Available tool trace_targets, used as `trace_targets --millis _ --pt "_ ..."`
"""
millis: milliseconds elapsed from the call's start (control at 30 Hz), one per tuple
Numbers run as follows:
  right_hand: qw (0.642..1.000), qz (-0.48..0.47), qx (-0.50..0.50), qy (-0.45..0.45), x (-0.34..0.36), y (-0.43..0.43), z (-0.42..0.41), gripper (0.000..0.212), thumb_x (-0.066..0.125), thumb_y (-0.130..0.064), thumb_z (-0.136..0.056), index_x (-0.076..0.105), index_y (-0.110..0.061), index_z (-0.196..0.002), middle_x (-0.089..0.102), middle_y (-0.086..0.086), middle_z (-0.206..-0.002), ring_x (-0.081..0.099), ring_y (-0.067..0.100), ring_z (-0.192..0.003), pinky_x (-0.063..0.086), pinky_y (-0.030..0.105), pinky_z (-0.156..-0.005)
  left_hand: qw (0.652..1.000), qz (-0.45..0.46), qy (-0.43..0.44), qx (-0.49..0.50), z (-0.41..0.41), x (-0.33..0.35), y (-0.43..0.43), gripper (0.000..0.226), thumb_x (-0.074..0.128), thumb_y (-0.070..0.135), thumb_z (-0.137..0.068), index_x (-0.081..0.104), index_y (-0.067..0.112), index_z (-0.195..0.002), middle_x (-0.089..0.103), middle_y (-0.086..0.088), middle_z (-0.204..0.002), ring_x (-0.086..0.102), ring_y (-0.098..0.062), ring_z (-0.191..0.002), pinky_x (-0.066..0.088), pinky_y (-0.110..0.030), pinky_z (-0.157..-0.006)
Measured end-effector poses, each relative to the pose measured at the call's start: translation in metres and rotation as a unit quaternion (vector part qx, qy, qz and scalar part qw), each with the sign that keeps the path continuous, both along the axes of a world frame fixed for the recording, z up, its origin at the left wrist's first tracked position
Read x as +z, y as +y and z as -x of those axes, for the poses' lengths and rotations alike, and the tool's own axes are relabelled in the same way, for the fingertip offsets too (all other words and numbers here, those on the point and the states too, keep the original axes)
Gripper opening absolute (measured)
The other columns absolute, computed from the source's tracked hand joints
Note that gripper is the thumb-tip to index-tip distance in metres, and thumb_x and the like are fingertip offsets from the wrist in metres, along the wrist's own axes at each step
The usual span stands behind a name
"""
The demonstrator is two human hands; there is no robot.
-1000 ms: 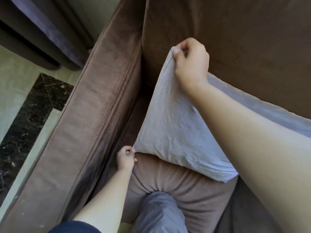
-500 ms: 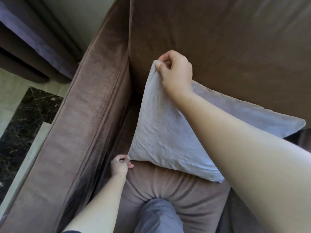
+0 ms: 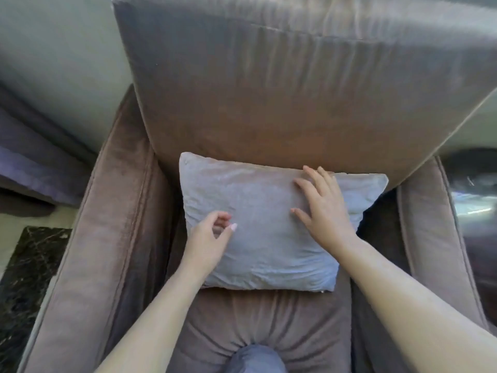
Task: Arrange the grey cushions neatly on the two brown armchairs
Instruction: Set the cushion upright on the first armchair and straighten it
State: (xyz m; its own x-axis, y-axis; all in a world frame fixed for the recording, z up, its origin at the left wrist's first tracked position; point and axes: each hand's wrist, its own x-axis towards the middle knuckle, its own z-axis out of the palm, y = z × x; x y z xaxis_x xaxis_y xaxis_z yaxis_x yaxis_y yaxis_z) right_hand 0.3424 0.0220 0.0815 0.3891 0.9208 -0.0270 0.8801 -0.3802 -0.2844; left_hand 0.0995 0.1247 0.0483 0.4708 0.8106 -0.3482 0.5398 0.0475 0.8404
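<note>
Neither grip holds cushion [image 3: 265, 224] on armchair [image 3: 126, 238].

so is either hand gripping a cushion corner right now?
No. The right hand lies flat and open on the grey cushion; the left hand rests loosely curled.

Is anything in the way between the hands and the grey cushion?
No, nothing visible. The right hand lies spread on the grey cushion, and the left hand is right over its lower left part, fingers curled.
</note>
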Motion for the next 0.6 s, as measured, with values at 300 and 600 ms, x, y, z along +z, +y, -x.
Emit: trace_targets --millis 300,600 --pt "0.905 -0.078 -0.359 0.215 -0.096 -0.154 0.007 0.069 0.06 -0.025 -0.095 0.025 -0.011 -0.153 0.031 0.006 -0.158 0.03 0.017 -0.145 0.028 0.031 -0.117 0.911 -0.247 -0.017 -0.329 -0.191 0.037 -0.023 0.026 0.068 0.012 -0.089 0.065 0.001 -0.112 0.068 -0.016 -0.109 0.062 -0.031 -0.103 0.047 -0.041 -0.095" --pt "0.52 -0.111 -0.651 0.542 -0.206 -0.208 0.032 0.026 0.051 -0.006 -0.097 0.053 -0.008 -0.122 0.061 0.007 -0.101 0.062 0.022 -0.082 0.049 0.038 -0.078 0.862 -0.313 0.017 -0.398 -0.294 0.032 -0.059 0.055 0.065 0.026 -0.091 0.045 0.011 -0.139 0.056 -0.01 -0.128 0.053 -0.025 -0.119 0.042 -0.036 -0.1"
